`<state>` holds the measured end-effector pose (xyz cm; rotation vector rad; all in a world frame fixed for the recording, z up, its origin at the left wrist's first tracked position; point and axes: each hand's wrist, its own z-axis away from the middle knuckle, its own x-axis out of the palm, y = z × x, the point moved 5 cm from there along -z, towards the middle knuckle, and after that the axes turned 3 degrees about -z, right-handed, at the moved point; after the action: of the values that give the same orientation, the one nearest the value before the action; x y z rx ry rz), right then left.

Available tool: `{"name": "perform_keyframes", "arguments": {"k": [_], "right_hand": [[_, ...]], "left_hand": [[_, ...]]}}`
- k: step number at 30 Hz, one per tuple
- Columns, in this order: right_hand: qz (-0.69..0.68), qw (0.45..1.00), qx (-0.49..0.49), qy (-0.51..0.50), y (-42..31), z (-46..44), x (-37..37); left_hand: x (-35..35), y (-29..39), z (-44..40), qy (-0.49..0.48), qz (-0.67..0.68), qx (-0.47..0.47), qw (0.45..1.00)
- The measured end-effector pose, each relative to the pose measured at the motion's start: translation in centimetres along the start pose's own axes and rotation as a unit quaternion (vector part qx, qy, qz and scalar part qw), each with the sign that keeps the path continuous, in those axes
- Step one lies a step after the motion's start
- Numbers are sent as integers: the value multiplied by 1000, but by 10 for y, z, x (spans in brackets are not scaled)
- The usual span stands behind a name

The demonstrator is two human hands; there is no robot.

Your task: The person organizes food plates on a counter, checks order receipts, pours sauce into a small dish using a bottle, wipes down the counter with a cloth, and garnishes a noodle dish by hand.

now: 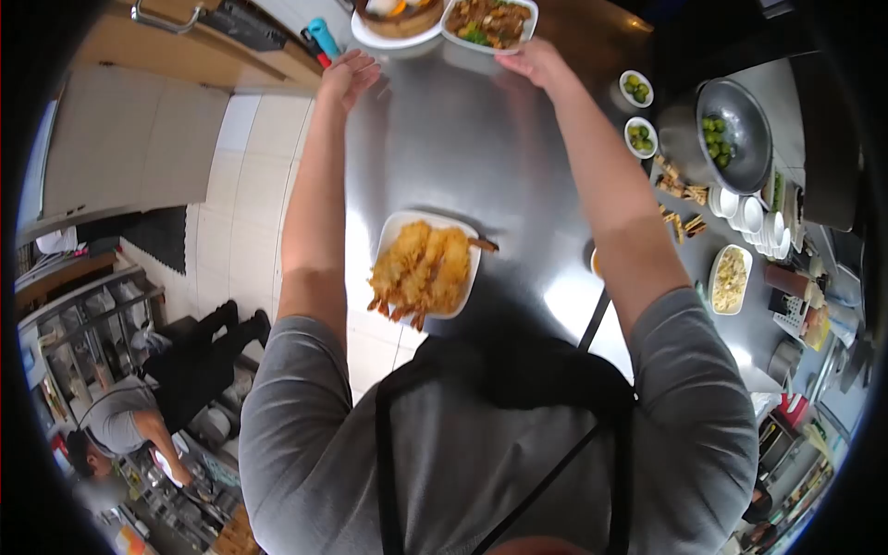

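Note:
My left hand (pixel 351 76) is stretched forward with its fingers apart and nothing in them, just short of a white plate (pixel 396 39) bearing a round wooden container. My right hand (pixel 535 63) holds the near right edge of a white dish (pixel 490 23) of browned meat and green vegetables; part of its grip is hidden by the dish. Closer to my body, a white plate (pixel 393 222) of golden fried shrimp (pixel 425 268) rests on the steel counter (pixel 444 157), touched by neither hand.
At the right stand two small bowls of green fruit (pixel 636 89) (pixel 640 137), a large metal bowl (pixel 749 129), stacked white cups (pixel 754 217) and a dish of pale food (pixel 730 280). A blue-handled object (pixel 322 37) lies by my left hand. Another person (pixel 125 412) works at the lower left.

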<state>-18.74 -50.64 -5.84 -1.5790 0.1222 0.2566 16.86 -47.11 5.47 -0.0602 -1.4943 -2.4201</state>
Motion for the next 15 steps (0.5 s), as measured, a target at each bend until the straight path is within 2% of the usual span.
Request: {"name": "perform_keyframes", "arguments": {"k": [1,2,3,4,7,9,11,12,14,15], "right_hand": [[-97,989,89,59,-41,26,1],[-201,956,163,137,-92,57,4],[-156,957,180,168,-106,74,2],[-169,957,168,164,-116,93,4],[-187,958,154,152,-132,155,7],[-181,967,123,130,-145,200,4],[-149,972,100,152,-167,243,-9],[-120,975,83,168,-176,261,-17],[-62,979,39,192,-186,298,-50],[-5,978,2,209,-191,317,-70]], "left_hand": [[-10,7,29,-93,-128,36,987],[-18,10,59,-186,-249,73,948],[-36,-2,83,-213,-282,14,935],[-51,-15,110,-241,-313,-45,918],[-58,-51,185,-351,-365,-114,855],[-41,-59,220,-364,-407,-89,833],[-39,-77,217,-377,-436,60,815],[-38,-83,216,-384,-437,66,811],[-44,-78,207,-327,-454,100,823],[-47,-73,201,-289,-437,77,848]]}}
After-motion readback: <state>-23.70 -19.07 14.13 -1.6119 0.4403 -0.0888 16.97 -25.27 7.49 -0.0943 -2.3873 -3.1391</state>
